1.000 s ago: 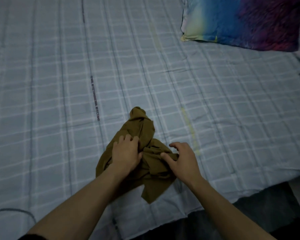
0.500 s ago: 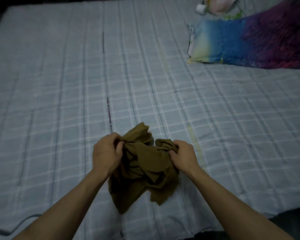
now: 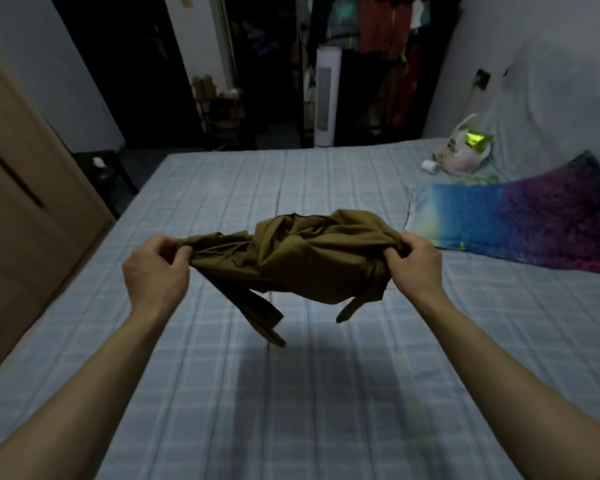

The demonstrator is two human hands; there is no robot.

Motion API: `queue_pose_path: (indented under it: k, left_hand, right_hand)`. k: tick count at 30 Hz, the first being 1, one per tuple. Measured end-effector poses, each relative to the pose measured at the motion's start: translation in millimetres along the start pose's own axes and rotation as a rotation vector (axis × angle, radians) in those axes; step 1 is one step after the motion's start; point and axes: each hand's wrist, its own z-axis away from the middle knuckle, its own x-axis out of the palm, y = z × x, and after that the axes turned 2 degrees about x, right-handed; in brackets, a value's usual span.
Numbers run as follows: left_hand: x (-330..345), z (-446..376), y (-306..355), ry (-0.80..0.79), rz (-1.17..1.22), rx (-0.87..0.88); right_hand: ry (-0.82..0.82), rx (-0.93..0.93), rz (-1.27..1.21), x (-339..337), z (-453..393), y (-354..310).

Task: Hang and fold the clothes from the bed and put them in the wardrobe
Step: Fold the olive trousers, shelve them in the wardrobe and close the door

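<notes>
While my left hand (image 3: 155,271) and right hand (image 3: 417,261) are both pinching bunched edges of the olive garment (image 3: 302,258), fingers (image 3: 394,252) curled tight, it is hanging crumpled in the air above the checked bed (image 3: 291,393), near a colourful pillow (image 3: 520,226).

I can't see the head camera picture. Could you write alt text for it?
Two bare hands hold a crumpled olive-brown garment in the air above a bed, the left hand and the right hand each gripping one end. A colourful pillow and a plastic bag lie on the bed's right side, and clothes hang in a dark wardrobe beyond.
</notes>
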Motion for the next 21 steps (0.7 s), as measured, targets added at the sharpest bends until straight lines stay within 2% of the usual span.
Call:
queue_pose_path:
  k: [3,5,9,17,21]
  left_hand:
    - [-18.9,5.2,-34.9,0.013,-0.087,-0.107]
    - [-24.1,13.9,-65.7,-0.037,-0.121,-0.221]
    - [-22.8,14.5,-114.2,-0.163,-0.018,-0.423]
    - [-6.8,-13.5,-169.7,-0.395,0.094,-0.3]
    - [15.2,-12.4,-195.3,-0.544,0.067,-0.312]
  right_hand:
    - [-0.051,0.076,0.104,-3.3,8.0,9.8]
    - [-0.129,0.156,0.186,2.6,19.7,22.8]
    - [-0.245,0.206,0.261,35.0,49.9,28.7]
    - [-0.313,0.214,0.272,125.8,96.4,-21.5]
    - [-0.377,0.232,0.29,150.0,113.7,-29.6]
